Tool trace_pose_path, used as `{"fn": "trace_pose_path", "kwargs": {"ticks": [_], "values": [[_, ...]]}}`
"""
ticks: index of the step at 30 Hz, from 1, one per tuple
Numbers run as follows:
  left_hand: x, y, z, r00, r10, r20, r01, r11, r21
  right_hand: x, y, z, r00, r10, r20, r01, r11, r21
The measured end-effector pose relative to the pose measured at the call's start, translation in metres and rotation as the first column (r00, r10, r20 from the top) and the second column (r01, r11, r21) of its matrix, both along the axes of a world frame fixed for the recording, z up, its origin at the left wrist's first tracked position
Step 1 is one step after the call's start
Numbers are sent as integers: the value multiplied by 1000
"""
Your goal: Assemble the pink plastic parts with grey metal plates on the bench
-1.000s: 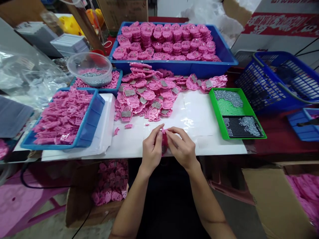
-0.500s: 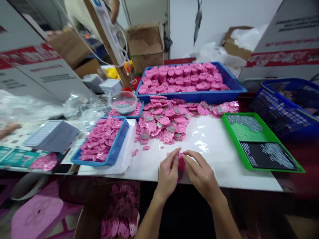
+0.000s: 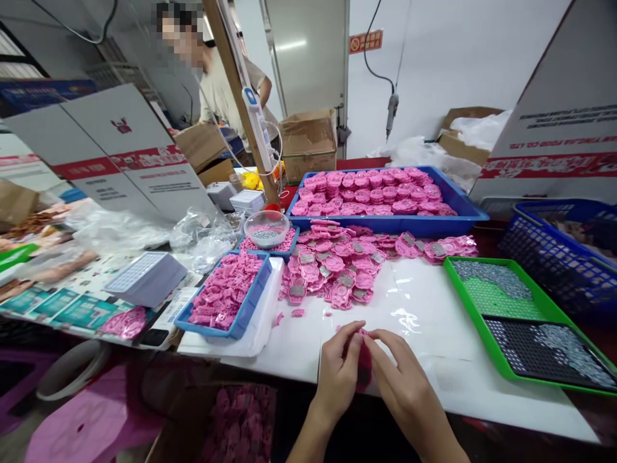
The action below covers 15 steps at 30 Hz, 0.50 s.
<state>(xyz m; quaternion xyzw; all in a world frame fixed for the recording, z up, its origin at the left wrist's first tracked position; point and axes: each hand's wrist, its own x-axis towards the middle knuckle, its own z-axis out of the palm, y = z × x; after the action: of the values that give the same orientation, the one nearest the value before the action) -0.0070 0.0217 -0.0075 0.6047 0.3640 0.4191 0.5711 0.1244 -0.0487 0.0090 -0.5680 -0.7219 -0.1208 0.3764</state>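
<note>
Pink part, pinched between fingers of left hand and right hand

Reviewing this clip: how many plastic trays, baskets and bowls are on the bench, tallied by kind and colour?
Blue trays: 3
Green tray: 1
Blue basket: 1
Clear bowl: 1
Total: 6

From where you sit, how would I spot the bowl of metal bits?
Find the big blue tray of stacked pink discs at the back. Off its front left corner a bowl sits on a small blue tray of pink bits. It is the only clear round container there.
</note>
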Motion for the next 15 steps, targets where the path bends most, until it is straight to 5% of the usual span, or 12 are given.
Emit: {"fn": "trace_pose_path", "kwargs": {"ticks": [15], "values": [[0, 13, 15, 984, -146, 103, 161, 974, -158, 14, 6, -17, 999, 36, -5, -36, 999, 18]]}}
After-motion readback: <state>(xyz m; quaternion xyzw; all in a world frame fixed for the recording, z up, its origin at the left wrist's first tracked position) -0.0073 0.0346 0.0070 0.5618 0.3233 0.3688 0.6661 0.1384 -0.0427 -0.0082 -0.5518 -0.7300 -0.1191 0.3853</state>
